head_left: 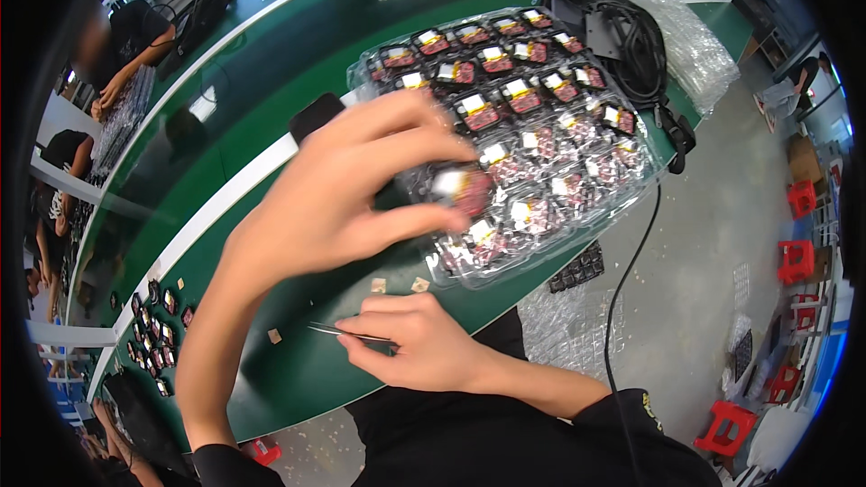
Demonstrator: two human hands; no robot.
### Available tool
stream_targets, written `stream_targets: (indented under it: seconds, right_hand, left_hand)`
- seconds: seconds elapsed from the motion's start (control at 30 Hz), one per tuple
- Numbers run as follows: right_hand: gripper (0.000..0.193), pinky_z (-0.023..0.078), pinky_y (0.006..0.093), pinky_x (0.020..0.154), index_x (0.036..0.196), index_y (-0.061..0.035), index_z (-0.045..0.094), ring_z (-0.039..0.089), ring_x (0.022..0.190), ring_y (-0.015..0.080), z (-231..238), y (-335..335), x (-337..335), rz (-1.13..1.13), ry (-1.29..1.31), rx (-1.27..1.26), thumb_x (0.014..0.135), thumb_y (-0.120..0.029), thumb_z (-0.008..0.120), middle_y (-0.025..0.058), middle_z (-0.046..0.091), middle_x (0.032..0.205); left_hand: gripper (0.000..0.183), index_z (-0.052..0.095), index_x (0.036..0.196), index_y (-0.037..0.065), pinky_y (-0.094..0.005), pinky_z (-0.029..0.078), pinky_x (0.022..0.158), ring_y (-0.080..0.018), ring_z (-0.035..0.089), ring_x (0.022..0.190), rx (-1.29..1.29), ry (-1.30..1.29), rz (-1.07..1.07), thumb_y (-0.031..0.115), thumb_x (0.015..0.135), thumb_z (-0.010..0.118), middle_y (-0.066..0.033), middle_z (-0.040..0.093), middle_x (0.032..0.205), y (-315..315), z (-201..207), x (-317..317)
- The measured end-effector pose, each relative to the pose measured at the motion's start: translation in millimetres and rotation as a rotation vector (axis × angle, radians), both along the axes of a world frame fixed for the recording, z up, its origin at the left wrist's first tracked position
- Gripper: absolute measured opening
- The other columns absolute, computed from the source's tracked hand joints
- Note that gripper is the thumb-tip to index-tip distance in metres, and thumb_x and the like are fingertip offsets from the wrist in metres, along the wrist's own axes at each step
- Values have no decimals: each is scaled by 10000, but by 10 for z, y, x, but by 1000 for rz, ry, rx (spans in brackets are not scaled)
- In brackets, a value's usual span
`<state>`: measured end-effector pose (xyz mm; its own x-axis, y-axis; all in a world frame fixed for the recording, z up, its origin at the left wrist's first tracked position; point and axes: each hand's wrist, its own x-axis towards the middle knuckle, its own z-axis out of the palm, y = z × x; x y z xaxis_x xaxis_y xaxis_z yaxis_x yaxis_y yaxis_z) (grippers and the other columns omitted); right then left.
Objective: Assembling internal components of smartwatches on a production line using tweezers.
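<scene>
Left hand (pixel 336 188) pinches blurred module (pixel 471 191) over clear tray (pixel 541 254) at one o'clock; right hand (pixel 419 343), six o'clock, pinches metal tweezers (pixel 327 330).

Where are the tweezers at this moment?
In the head view, the tweezers are below and slightly left of centre, held in the right hand over the green table, just below two small tan pieces.

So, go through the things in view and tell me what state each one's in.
Left hand: curved, blurred
Blurred part: at the left hand's fingertips, grip unclear
Right hand: closed on tweezers
Tweezers: held, tips pointing left
Clear tray: holding rows of parts
Tan squares: lying loose
Coiled black cable: bundled
Red stools: upright
</scene>
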<state>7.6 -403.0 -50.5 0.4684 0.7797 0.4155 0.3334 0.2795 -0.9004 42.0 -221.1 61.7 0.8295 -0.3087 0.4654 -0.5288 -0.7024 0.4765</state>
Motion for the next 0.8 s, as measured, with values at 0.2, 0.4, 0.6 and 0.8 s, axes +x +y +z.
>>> stream_targets:
  seconds: [0.2, 0.4, 0.6, 0.8]
  right_hand:
    - [142, 485, 359, 511, 1049, 37, 816, 607, 552, 220, -13, 31, -90, -29, -35, 13, 925, -30, 797, 113, 690, 786]
    - [142, 519, 366, 551, 1040, 30, 817, 635, 578, 235, -48, 41, -78, -38, -56, 35, 915, -35, 804, 121, 695, 786]
    - [150, 469, 346, 511, 1049, -6, 825, 596, 544, 184, 90, -37, -48, -35, -57, -68, 900, -25, 826, 76, 654, 749]
    - [184, 408, 293, 476, 1034, 13, 839, 555, 506, 132, 70, 49, -73, 9, -106, -99, 850, 11, 850, 50, 663, 706]
  left_hand:
    - [469, 762, 1269, 34, -465, 520, 1019, -345, 661, 1166, 128, -83, -202, 280, 891, 891, -121, 691, 1210, -529, -70, 1163]
    - [386, 757, 1349, 77, -460, 501, 1073, -334, 641, 1232, 129, -135, -131, 188, 983, 810, -104, 703, 1285, -343, -205, 1061]
    - [313, 774, 1301, 74, -443, 540, 1028, -329, 684, 1191, 256, -66, 267, 130, 993, 793, -110, 719, 1279, 662, -73, -375]
    - [346, 780, 1210, 9, -439, 545, 1025, -355, 707, 1152, 339, 323, 912, 209, 940, 862, -151, 741, 1211, 1369, -26, -2294]
